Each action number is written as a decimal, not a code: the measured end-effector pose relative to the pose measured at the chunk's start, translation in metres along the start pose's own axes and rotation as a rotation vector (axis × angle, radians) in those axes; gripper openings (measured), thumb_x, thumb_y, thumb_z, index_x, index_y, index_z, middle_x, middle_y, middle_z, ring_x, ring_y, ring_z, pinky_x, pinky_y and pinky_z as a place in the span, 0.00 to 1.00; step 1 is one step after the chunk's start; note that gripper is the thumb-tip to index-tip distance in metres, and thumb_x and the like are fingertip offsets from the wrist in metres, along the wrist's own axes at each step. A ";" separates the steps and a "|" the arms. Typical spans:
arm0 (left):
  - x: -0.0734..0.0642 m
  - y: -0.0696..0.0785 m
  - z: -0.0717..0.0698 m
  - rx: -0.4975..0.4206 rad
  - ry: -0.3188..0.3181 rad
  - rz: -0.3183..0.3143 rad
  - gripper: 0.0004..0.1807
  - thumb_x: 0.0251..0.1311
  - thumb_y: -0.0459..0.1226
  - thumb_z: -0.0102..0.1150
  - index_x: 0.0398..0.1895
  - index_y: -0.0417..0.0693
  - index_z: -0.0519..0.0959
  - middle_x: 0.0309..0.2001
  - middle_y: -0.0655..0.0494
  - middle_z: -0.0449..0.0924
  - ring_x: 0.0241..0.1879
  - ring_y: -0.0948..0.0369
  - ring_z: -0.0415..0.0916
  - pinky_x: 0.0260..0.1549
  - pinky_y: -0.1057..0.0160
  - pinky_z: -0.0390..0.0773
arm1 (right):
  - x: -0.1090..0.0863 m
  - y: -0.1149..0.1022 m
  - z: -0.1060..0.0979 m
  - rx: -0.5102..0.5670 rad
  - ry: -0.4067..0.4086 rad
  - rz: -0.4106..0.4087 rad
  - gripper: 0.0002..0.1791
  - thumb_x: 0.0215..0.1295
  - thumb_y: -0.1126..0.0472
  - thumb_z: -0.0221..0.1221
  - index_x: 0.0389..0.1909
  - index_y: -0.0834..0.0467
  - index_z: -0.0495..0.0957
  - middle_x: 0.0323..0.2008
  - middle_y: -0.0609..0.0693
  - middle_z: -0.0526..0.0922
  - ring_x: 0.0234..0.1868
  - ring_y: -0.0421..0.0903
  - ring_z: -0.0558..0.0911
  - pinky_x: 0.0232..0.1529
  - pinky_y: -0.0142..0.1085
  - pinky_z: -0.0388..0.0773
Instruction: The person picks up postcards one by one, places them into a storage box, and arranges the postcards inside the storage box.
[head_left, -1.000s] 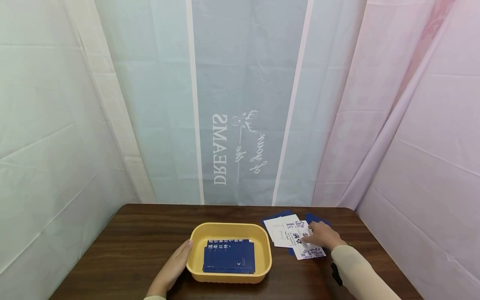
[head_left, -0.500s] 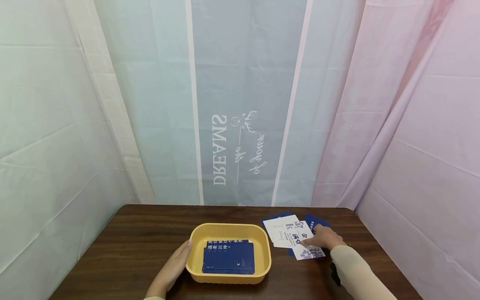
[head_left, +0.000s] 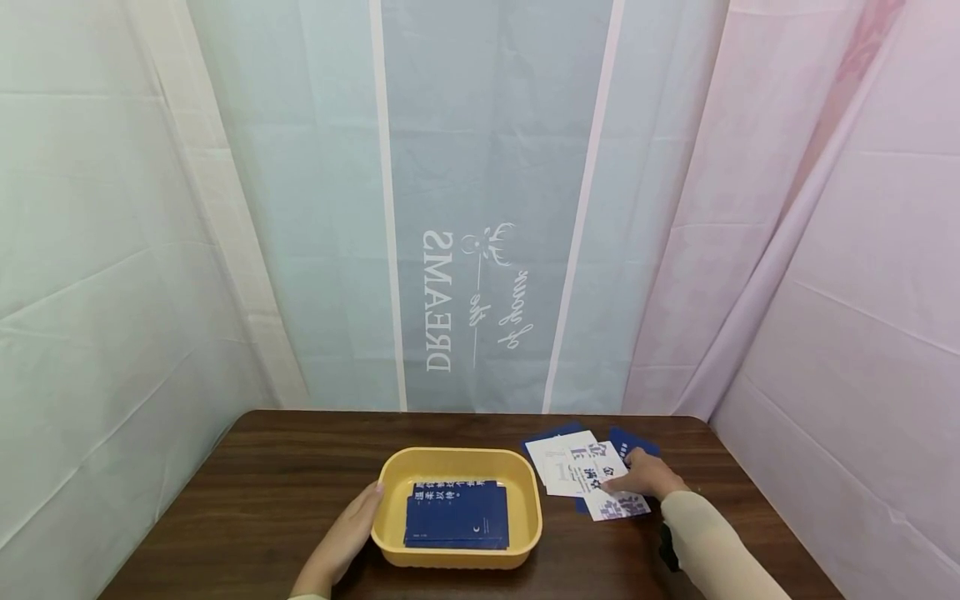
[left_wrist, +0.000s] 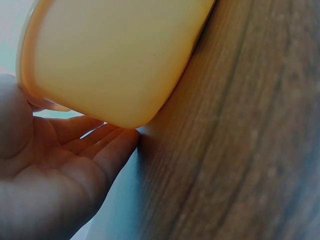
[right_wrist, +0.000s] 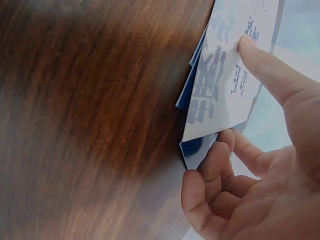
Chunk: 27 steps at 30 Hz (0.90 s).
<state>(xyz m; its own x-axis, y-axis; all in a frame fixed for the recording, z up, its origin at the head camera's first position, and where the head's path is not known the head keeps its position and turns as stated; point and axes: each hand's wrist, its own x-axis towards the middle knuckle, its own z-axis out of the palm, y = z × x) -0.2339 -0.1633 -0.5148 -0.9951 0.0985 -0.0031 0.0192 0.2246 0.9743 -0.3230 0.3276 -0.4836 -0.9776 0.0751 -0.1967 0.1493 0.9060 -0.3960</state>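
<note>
My left hand (head_left: 347,533) lies against the left side of a yellow plastic tray (head_left: 465,560), its fingers fairly straight along the wall in the left wrist view. Several dark blue cards (head_left: 453,521) with white lettering lie inside the tray. Over a fanned pile to the tray's right, my right hand (head_left: 651,477) has its thumb on a white card (right_wrist: 220,90) with purple characters. The other fingers of that hand curl at the card's edge, beside a blue card (right_wrist: 197,150) underneath. A second white card (head_left: 558,467) is partly covered.
The dark wooden table (head_left: 300,467) has a rounded far edge close to a hanging grey-blue curtain (head_left: 495,167). White fabric walls (head_left: 862,350) stand on both sides. More blue cards (head_left: 633,442) stick out from beneath the pile.
My right thumb and fingers shift slightly on the white card, and more of the blue card behind it shows. The left hand and the tray stay in place.
</note>
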 end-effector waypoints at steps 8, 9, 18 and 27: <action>0.000 0.000 0.000 0.004 0.000 -0.007 0.39 0.80 0.52 0.36 0.72 0.20 0.54 0.72 0.24 0.52 0.73 0.34 0.48 0.68 0.34 0.51 | -0.002 0.002 0.003 0.060 0.014 -0.041 0.42 0.45 0.40 0.77 0.45 0.70 0.72 0.34 0.56 0.76 0.35 0.52 0.75 0.39 0.47 0.76; 0.000 0.000 0.000 0.002 0.000 -0.007 0.39 0.80 0.52 0.36 0.72 0.20 0.54 0.72 0.24 0.52 0.73 0.34 0.48 0.68 0.34 0.51 | -0.002 0.002 0.003 0.064 0.014 -0.042 0.41 0.46 0.41 0.77 0.44 0.70 0.72 0.33 0.56 0.76 0.34 0.52 0.74 0.38 0.46 0.76; 0.000 0.000 0.000 -0.001 -0.002 -0.005 0.38 0.81 0.51 0.35 0.72 0.21 0.53 0.72 0.24 0.52 0.73 0.34 0.48 0.68 0.34 0.51 | -0.003 -0.001 0.003 0.087 0.029 -0.053 0.42 0.48 0.45 0.78 0.48 0.73 0.70 0.36 0.58 0.77 0.36 0.52 0.74 0.40 0.48 0.78; 0.001 0.002 -0.001 0.012 -0.009 -0.031 0.41 0.80 0.53 0.35 0.72 0.20 0.52 0.73 0.24 0.50 0.73 0.33 0.46 0.68 0.34 0.50 | -0.004 -0.002 0.004 0.129 0.046 -0.056 0.39 0.54 0.50 0.75 0.52 0.76 0.69 0.39 0.63 0.78 0.37 0.53 0.76 0.42 0.50 0.78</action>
<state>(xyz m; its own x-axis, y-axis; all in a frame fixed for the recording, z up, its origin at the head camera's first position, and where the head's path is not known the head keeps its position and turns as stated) -0.2351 -0.1640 -0.5130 -0.9943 0.1004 -0.0354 -0.0104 0.2397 0.9708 -0.3192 0.3242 -0.4860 -0.9902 0.0473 -0.1311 0.1091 0.8485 -0.5179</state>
